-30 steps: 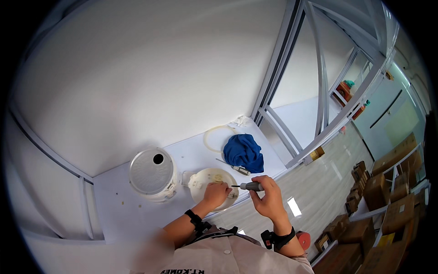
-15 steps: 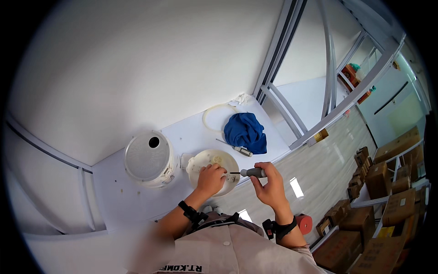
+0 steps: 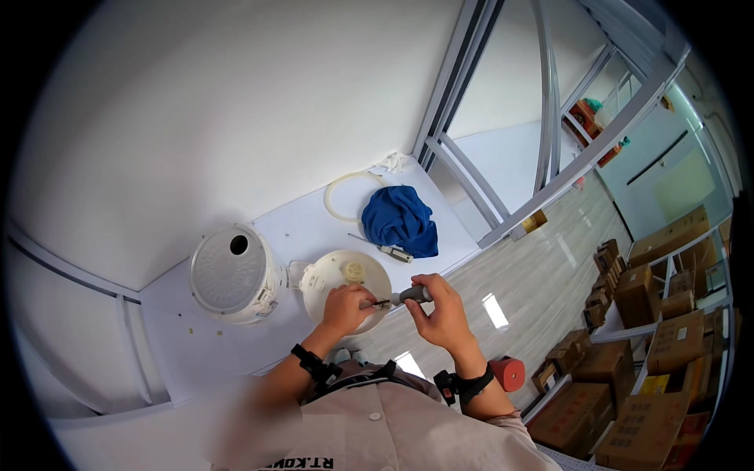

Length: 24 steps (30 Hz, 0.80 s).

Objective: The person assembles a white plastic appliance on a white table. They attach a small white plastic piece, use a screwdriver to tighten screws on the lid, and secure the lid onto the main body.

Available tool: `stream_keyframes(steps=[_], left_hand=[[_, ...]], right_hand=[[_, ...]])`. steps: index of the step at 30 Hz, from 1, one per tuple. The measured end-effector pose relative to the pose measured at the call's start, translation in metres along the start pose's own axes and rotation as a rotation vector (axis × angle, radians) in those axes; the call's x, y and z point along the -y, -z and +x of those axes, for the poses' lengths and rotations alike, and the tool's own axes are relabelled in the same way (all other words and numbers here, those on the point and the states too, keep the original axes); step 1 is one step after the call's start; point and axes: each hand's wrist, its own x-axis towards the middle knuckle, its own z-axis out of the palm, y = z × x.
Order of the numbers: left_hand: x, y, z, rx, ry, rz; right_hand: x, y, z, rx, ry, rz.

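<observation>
My right hand (image 3: 443, 315) is closed around the grey handle of a screwdriver (image 3: 416, 294), its dark shaft pointing left. At the shaft's tip, the fingers of my left hand (image 3: 344, 309) are pinched together; whatever is between them is too small to make out. Both hands are over the near right part of a round cream-white plastic lid (image 3: 375, 272) lying hollow side up, with a small round fitting (image 3: 353, 272) inside. Left of the lid stands a white cylindrical plastic housing (image 3: 228, 275) with a dark round hole in its top.
Beyond the lid lie a second screwdriver (image 3: 395, 253), a crumpled blue cloth (image 3: 402, 222) and a pale hose (image 3: 330, 198) on the white table (image 3: 259, 349). Small bits (image 3: 220, 333) are scattered near the left. Metal frame posts and cardboard boxes (image 3: 640, 286) stand to the right.
The screwdriver's tip has come to my left fingers, where a gap was before. My left fingers have lifted from the lid's inside and pinched together. The whole view has shifted slightly.
</observation>
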Motion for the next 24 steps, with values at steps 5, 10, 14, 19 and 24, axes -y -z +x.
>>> stream_keyframes(steps=[5,10,14,19,24], left_hand=[[-0.0003,0.0016,0.0034,0.041,0.023,0.007],[-0.0025,0.0030,0.0060,0.066,0.054,0.009],[0.0026,-0.0004,0.0059,0.057,0.056,-0.014],[-0.0036,0.0030,0.0071,0.084,0.091,-0.001],[-0.0025,0.0010,0.0061,0.081,0.089,-0.006]], right_hand=[[-0.0023,-0.0012,-0.0013,0.005,-0.010,0.001],[-0.0031,-0.0016,-0.0009,0.000,0.001,0.007],[-0.0024,-0.0028,0.0002,-0.006,0.011,0.016],[-0.0018,-0.0042,0.0004,-0.012,-0.004,0.034],[0.0005,-0.0099,-0.0010,-0.036,-0.045,0.025]])
